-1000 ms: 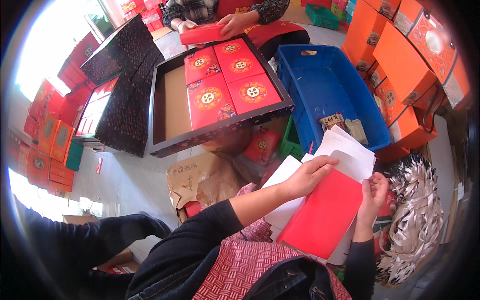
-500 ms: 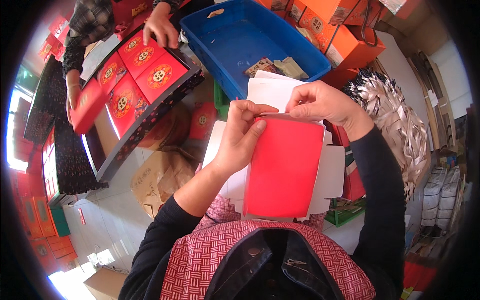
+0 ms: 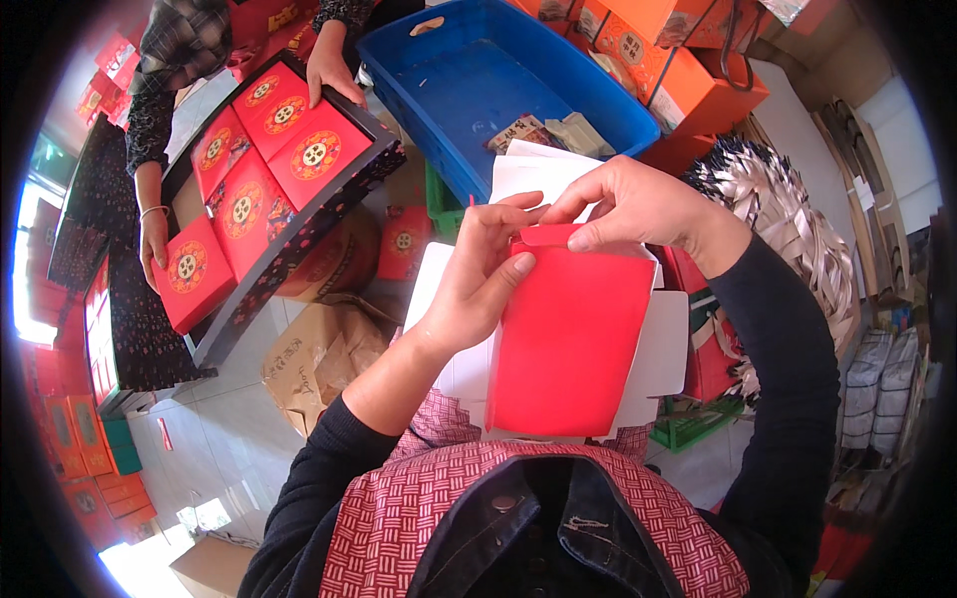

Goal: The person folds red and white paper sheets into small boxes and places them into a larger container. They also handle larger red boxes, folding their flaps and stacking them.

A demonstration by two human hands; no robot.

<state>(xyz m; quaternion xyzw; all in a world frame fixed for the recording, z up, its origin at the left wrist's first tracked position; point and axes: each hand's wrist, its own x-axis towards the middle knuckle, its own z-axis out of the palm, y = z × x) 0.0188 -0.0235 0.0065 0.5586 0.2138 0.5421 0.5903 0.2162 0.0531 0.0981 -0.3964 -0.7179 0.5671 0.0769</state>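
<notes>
I see my left hand (image 3: 478,279) gripping the red cardboard box blank (image 3: 568,339) along its left edge, thumb lying on the red face and the other fingers curled behind it. My right hand (image 3: 638,204) pinches the small rounded flap at the top edge, fingertips narrow and pressed on the fold, just beside the left fingertips. The red panel hangs below both sets of fingers, tilted a little, with its white inner flaps (image 3: 663,349) spreading out to either side behind it.

Beyond my fingertips sits a blue plastic crate (image 3: 478,90) with a few small packets (image 3: 543,135) in it. Up and left of my left hand lies a dark tray (image 3: 299,239) filled with red boxes bearing round gold emblems (image 3: 314,149); another person's hands rest there, one (image 3: 332,72) on the far edge, one (image 3: 155,234) on a red box at the left. Right of my right wrist there is a heap of shredded silver paper (image 3: 788,219)
</notes>
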